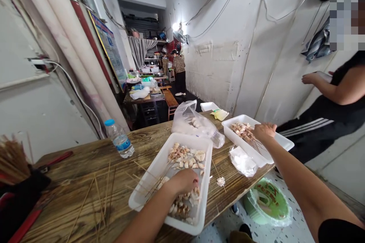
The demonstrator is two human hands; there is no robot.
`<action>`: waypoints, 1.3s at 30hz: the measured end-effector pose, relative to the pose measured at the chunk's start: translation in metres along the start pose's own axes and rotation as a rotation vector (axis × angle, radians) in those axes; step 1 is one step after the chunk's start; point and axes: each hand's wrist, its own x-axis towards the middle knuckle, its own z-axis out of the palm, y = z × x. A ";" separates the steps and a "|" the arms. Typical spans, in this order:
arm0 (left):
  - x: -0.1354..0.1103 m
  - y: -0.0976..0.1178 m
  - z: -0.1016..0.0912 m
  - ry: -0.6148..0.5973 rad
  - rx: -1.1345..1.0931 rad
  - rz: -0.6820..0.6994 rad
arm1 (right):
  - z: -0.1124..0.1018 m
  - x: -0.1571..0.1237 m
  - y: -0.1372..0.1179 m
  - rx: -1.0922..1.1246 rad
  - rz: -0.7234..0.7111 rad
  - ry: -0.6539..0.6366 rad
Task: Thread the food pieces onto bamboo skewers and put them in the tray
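My left hand (pixel 185 181) is curled low over the white plastic tray (pixel 207 182) in the middle of the table. Loose pale, brown-edged food pieces (pixel 186 163) lie around it, with bamboo skewers across the tray's left side. Its fingertips are partly hidden, so what they pinch cannot be made out. To the right, my right hand (pixel 264 131) is closed over the thin sticks of the loaded skewers (pixel 243 131) in a second white tray (pixel 228 122). Its fingers are mostly hidden behind the hand.
Bare skewers (pixel 107 190) and a water bottle (pixel 122 140) are on the wooden table (pixel 148 140). A plastic bag (pixel 196 121) stands behind the middle tray. Below the right edge is a lined green bin (pixel 265 201). Another person (pixel 342 91) stands at right.
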 end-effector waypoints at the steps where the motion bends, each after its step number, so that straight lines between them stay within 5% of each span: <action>1: -0.001 0.000 -0.001 -0.005 -0.019 0.000 | -0.004 -0.004 0.000 0.000 0.004 0.038; 5: -0.002 -0.002 0.001 -0.099 -0.074 -0.004 | -0.028 -0.038 -0.016 0.060 -0.088 0.224; 10: 0.000 -0.003 -0.003 -0.128 -0.054 0.011 | -0.057 -0.098 -0.074 0.253 -0.435 0.127; 13: 0.000 -0.004 -0.014 0.138 -0.017 -0.094 | -0.066 -0.138 -0.113 0.392 -0.741 -0.110; 16: -0.001 -0.011 -0.022 0.428 0.066 -0.407 | -0.067 -0.180 -0.151 0.456 -0.991 -0.412; 18: -0.003 -0.018 -0.022 0.497 0.084 -0.602 | -0.064 -0.204 -0.174 0.412 -1.053 -0.554; 23: 0.000 -0.037 -0.018 0.341 -0.163 -0.783 | -0.047 -0.235 -0.214 0.322 -0.867 -0.606; 33: 0.006 -0.052 -0.015 0.470 -0.236 -0.759 | -0.030 -0.242 -0.218 0.395 -0.632 -0.484; 39: 0.002 -0.039 -0.015 0.709 -0.113 -0.428 | -0.024 -0.236 -0.219 0.757 -0.525 -0.349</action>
